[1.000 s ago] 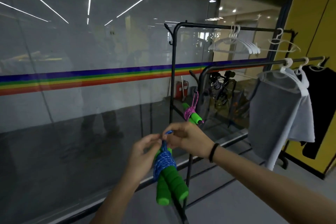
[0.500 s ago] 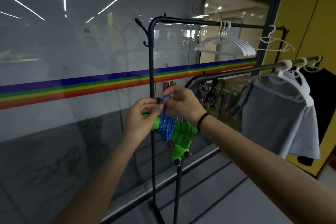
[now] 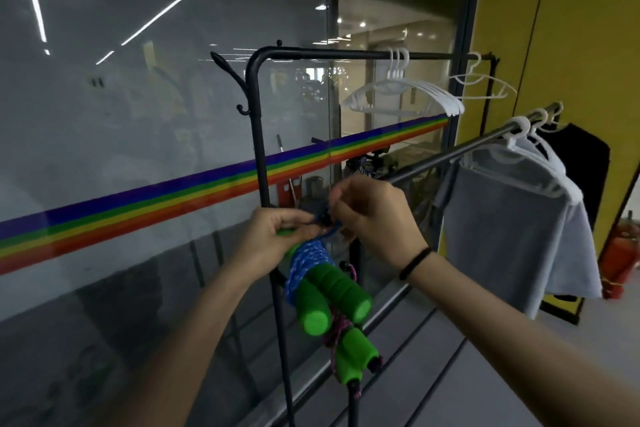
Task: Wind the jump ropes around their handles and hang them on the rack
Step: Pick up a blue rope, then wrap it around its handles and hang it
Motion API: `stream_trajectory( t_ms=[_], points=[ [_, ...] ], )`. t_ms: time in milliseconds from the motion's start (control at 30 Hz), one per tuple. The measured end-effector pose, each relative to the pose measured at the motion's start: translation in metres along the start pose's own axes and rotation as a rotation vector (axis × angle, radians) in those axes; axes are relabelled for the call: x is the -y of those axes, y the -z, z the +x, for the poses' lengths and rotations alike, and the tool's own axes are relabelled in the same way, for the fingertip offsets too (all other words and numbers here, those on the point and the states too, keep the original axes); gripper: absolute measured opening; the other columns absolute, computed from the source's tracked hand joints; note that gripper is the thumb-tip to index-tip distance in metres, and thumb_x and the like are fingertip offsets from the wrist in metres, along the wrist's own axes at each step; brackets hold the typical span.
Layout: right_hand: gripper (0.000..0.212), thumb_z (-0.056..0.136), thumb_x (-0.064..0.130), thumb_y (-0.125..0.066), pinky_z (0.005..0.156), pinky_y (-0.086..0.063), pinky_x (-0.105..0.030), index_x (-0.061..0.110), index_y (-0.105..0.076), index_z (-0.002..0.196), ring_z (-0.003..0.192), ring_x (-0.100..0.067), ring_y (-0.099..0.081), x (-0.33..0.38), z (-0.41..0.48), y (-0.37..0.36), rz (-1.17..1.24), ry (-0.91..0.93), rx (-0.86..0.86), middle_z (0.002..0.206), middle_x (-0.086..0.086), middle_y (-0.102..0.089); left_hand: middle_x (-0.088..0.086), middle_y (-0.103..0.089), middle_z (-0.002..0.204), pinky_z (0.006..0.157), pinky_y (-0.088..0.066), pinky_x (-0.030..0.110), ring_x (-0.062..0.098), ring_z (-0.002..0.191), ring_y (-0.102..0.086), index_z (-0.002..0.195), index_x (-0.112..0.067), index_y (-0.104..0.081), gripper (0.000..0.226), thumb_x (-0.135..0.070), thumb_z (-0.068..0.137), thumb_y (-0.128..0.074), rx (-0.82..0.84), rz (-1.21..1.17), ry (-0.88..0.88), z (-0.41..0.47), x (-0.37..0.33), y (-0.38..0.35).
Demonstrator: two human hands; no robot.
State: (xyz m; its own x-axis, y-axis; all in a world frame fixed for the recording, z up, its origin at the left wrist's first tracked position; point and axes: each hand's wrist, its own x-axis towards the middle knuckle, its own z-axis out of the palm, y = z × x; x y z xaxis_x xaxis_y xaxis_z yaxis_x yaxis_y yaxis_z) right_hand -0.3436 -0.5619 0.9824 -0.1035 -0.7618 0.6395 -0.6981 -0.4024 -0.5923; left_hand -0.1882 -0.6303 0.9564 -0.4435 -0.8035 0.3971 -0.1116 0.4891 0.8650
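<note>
Head view: both hands meet in front of the rack (image 3: 258, 135), by its upright post, where the left hand (image 3: 273, 239) pinches the top of the blue jump rope (image 3: 308, 263), wound on green handles (image 3: 332, 298). The right hand (image 3: 377, 218) pinches its loop. A pink jump rope (image 3: 349, 347) hangs just below, with bare floor under the rail up to a grey shirt (image 3: 512, 229).

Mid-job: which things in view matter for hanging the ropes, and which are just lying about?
Job: blue jump rope, pink jump rope, rack, left hand, right hand.
Lying about: white hangers, grey shirt, black garment.
</note>
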Motion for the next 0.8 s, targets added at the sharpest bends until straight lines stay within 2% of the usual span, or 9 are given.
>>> stream_trajectory(
  t_ms=[33,167,300,400,500,567,667,733,800],
  points=[
    [0.005,0.085,0.014,-0.058,0.065,-0.057,-0.032,0.011,-0.062,0.086,0.067,-0.019,-0.068,-0.005,0.0,0.001,-0.039,-0.023,0.004,0.081,-0.008,-0.071,-0.017,-0.071,0.072,0.071,-0.051,0.01,-0.006,0.072,-0.066,0.087,-0.015,-0.069,0.022,0.003,0.076,-0.067,0.026,0.007,-0.015,0.003,0.003,-0.005],
    [0.009,0.083,0.011,-0.058,0.062,-0.042,-0.011,0.012,-0.064,0.09,0.077,-0.018,-0.065,-0.029,-0.015,0.006,-0.268,-0.069,0.074,0.086,-0.006,-0.071,-0.014,-0.068,0.083,0.075,-0.049,0.01,-0.01,0.077,-0.063,0.08,-0.028,-0.066,0.024,-0.004,0.08,-0.066,0.073,0.082,-0.018,0.005,0.025,-0.03],
    [0.015,0.086,0.016,-0.055,0.063,-0.052,-0.038,0.014,-0.053,0.1,0.075,-0.027,-0.066,-0.036,-0.038,0.002,-0.273,-0.061,0.105,0.08,-0.008,-0.07,-0.011,-0.066,0.083,0.068,-0.043,0.002,-0.017,0.074,-0.06,0.083,-0.018,-0.069,0.009,-0.009,0.081,-0.066,-0.054,0.139,-0.012,-0.003,0.035,-0.041],
    [0.024,0.086,0.019,-0.055,0.069,-0.055,-0.04,0.018,-0.051,0.11,0.082,-0.025,-0.065,-0.032,-0.048,0.01,-0.303,-0.066,0.16,0.091,-0.004,-0.069,-0.009,-0.067,0.086,0.071,-0.043,0.002,-0.012,0.079,-0.061,0.092,-0.013,-0.071,0.012,-0.008,0.083,-0.065,-0.15,0.22,-0.043,-0.024,0.024,-0.04],
    [0.014,0.085,0.017,-0.055,0.073,-0.055,-0.04,0.02,-0.06,0.097,0.082,-0.019,-0.065,-0.02,-0.068,0.024,-0.209,-0.083,0.212,0.09,-0.001,-0.07,-0.014,-0.066,0.089,0.075,-0.042,0.007,-0.005,0.086,-0.059,0.088,-0.02,-0.071,0.017,-0.005,0.084,-0.063,-0.285,0.255,-0.033,-0.065,0.005,-0.039],
    [0.01,0.083,0.013,-0.055,0.072,-0.055,-0.04,0.02,-0.062,0.086,0.077,-0.017,-0.065,-0.006,-0.089,0.033,-0.15,-0.065,0.253,0.084,-0.002,-0.071,-0.017,-0.066,0.085,0.071,-0.044,0.006,-0.006,0.079,-0.061,0.079,-0.027,-0.069,0.025,-0.003,0.084,-0.063,-0.353,0.229,-0.008,-0.1,-0.008,-0.041],
    [0.009,0.081,0.015,-0.06,0.071,-0.051,-0.028,0.022,-0.064,0.077,0.075,-0.018,-0.065,0.014,-0.131,0.042,-0.071,-0.001,0.299,0.082,-0.003,-0.072,-0.02,-0.069,0.065,0.066,-0.045,0.003,-0.01,0.066,-0.062,0.073,-0.026,-0.067,0.029,0.001,0.082,-0.063,-0.453,0.146,0.042,-0.171,-0.028,-0.058],
    [0.01,0.08,0.012,-0.06,0.063,-0.043,-0.015,0.02,-0.065,0.077,0.069,-0.014,-0.061,0.028,-0.169,0.042,-0.011,0.028,0.375,0.076,-0.001,-0.069,-0.022,-0.068,0.062,0.067,-0.045,0.003,-0.011,0.065,-0.062,0.073,-0.024,-0.068,0.026,0.001,0.081,-0.064,-0.502,0.124,0.097,-0.228,-0.037,-0.074],
    [0.013,0.079,0.009,-0.06,0.063,-0.041,-0.014,0.02,-0.066,0.077,0.067,-0.009,-0.057,0.043,-0.208,0.036,0.039,0.053,0.492,0.072,0.003,-0.063,-0.02,-0.069,0.063,0.069,-0.048,0.005,-0.009,0.065,-0.063,0.072,-0.025,-0.068,0.027,0.001,0.081,-0.065,-0.536,0.097,0.167,-0.287,-0.043,-0.086]
  ],
)
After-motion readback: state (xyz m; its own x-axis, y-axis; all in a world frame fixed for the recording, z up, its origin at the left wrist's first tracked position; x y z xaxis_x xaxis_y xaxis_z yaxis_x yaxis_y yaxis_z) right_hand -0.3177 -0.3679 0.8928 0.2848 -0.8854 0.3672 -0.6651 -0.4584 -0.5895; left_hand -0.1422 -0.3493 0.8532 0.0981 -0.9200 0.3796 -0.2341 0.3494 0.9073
